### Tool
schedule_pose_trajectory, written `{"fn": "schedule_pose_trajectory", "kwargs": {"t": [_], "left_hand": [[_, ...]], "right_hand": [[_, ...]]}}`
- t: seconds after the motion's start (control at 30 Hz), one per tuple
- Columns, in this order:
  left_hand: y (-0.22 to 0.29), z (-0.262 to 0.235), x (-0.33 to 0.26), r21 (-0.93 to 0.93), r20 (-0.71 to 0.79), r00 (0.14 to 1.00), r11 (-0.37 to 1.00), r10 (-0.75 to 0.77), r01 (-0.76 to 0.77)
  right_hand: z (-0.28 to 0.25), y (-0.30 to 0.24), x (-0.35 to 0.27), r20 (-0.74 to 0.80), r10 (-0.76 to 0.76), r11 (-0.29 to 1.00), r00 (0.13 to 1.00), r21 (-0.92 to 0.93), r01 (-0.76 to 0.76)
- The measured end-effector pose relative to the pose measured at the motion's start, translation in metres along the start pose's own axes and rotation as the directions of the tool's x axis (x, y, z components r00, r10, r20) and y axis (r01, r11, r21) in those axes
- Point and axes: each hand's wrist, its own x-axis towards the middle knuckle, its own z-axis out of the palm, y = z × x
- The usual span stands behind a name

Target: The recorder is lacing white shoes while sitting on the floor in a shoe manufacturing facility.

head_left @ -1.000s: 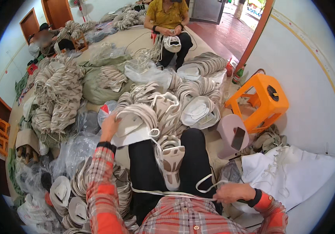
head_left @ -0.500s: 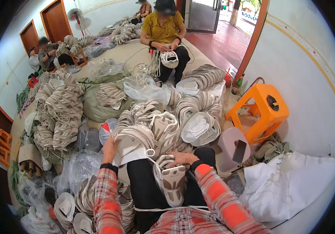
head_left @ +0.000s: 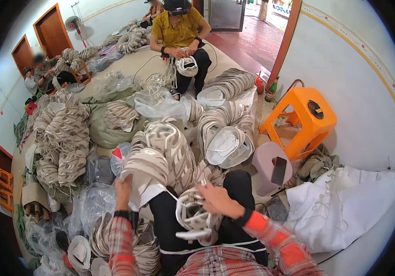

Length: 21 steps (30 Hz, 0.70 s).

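Right hand [head_left: 218,200] lies fingers-down over a white-and-beige shoe upper [head_left: 193,216] resting on the lap, partly curled around its top edge; a white lace end pokes out below. Left hand [head_left: 124,191] is raised, fingers pinching the lower edge of a stack of uppers [head_left: 149,165] just ahead of the knee.

Uppers look light, soft and floppy, likely fabric with stiffer trim; best held at the rim or collar, since a flat grip would let them fold.

No surface here, work happens on the floor [head_left: 234,55], which is crowded with piled uppers, clear plastic bags [head_left: 91,202] and a green sack [head_left: 110,133]. Orange stool [head_left: 305,117] and white sack [head_left: 345,202] at right. Another person [head_left: 181,32] sits opposite; open doorway behind.
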Motion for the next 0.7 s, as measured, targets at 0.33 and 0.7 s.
{"fn": "schedule_pose_trajectory", "kwargs": {"t": [0.33, 0.7], "left_hand": [[0.107, 0.069, -0.023, 0.56, -0.237, 0.692, 0.678, 0.682, -0.477], [0.094, 0.12, -0.1, 0.421, 0.48, 0.855, 0.803, 0.198, -0.423]], "right_hand": [[0.035, 0.065, 0.056, 0.122, -0.009, 0.982, 0.992, 0.188, -0.014], [0.036, 0.079, 0.089, 0.113, 0.045, 0.891, 0.993, 0.446, -0.091]]}}
